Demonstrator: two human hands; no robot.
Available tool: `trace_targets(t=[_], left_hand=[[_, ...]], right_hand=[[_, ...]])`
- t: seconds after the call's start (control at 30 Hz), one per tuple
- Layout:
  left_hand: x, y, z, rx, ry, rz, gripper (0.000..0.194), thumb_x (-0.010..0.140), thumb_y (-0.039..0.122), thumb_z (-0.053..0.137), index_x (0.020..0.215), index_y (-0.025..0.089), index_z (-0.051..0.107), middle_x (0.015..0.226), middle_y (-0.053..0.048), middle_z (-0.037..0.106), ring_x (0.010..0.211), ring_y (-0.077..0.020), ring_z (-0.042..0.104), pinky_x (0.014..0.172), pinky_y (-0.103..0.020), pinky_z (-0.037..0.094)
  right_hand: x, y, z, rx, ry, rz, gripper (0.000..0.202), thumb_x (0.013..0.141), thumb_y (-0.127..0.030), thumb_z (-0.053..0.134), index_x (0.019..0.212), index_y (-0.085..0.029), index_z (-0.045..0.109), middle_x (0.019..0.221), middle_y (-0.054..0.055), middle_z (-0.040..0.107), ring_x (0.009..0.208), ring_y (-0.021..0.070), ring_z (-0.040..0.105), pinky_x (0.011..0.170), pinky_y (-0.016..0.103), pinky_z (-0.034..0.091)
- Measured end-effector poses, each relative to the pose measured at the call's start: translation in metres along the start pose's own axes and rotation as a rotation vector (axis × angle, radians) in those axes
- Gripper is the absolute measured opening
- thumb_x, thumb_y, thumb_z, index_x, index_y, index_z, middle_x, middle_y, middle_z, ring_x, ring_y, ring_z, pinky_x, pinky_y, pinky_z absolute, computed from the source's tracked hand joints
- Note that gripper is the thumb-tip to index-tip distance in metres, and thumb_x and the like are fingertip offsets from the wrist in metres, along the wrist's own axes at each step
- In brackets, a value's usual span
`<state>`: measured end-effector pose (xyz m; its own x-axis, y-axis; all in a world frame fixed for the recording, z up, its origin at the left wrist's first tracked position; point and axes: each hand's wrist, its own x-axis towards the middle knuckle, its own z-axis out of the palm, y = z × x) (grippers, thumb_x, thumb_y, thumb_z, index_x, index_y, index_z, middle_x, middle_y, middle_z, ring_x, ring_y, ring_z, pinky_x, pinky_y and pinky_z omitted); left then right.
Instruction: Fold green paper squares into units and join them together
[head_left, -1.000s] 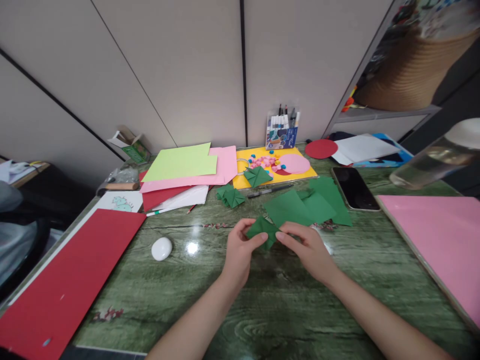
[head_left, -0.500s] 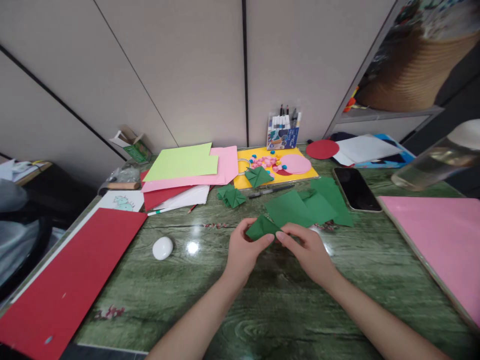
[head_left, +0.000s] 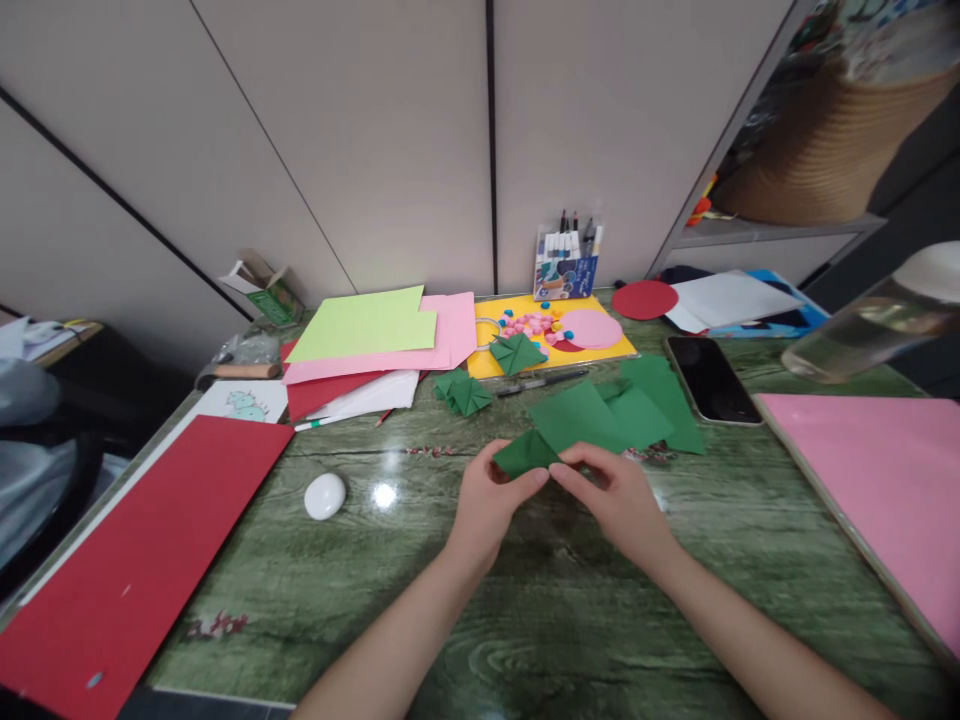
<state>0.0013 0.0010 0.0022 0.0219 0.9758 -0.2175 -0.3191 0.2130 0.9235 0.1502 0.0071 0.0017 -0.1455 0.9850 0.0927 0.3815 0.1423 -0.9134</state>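
Between both hands is a small folded piece of green paper (head_left: 527,453), held just above the table. My left hand (head_left: 487,495) pinches its left side and lower edge between thumb and fingers. At its right corner, my right hand (head_left: 611,492) grips it, the two thumb tips nearly meeting. Some fingertips are hidden behind the paper. Right beyond it lie flat green paper squares (head_left: 577,416), overlapping one another. Two folded green paper shapes sit farther off: one (head_left: 463,393) on the table, another (head_left: 517,353) on the edge of a yellow sheet (head_left: 482,366).
A phone (head_left: 712,378) lies right of the green squares, near a clear bottle (head_left: 847,325). Pink (head_left: 877,480) and red (head_left: 165,540) sheets flank the table. A white oval object (head_left: 325,496) rests left of my hands. A black pen (head_left: 544,382) and marker box (head_left: 566,262) are farther back.
The thumbs and right fingers have shifted slightly on the green paper, and its top flap looks a little flatter. Other things stay where they were.
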Motion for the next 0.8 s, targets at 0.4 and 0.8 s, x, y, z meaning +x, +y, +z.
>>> trace_targets(t=[0.4,0.8], left_hand=[[-0.0007,0.0028,0.0016,-0.057,0.002,-0.041,0.028,0.062,0.021,0.074,0.083,0.013,0.058,0.074,-0.002,0.064,0.061,-0.0107,0.057,0.058,-0.022,0.043],[0.0027,-0.0009,0.0,-0.185,0.041,-0.021,0.025,0.059,0.013,0.075,0.078,0.013,0.059,0.074,-0.001,0.065,0.073,-0.0106,0.058,0.074,-0.024,0.044]], right_hand=[[0.0043,0.0016,-0.0044,0.119,-0.052,0.085,0.022,0.078,-0.037,0.056,0.067,-0.019,0.062,0.065,0.001,0.062,0.063,0.0151,0.054,0.058,0.025,0.042],[0.0047,0.0061,0.0006,0.127,-0.126,0.108,0.021,0.073,-0.035,0.061,0.063,-0.019,0.051,0.061,-0.002,0.053,0.06,0.014,0.051,0.058,0.026,0.042]])
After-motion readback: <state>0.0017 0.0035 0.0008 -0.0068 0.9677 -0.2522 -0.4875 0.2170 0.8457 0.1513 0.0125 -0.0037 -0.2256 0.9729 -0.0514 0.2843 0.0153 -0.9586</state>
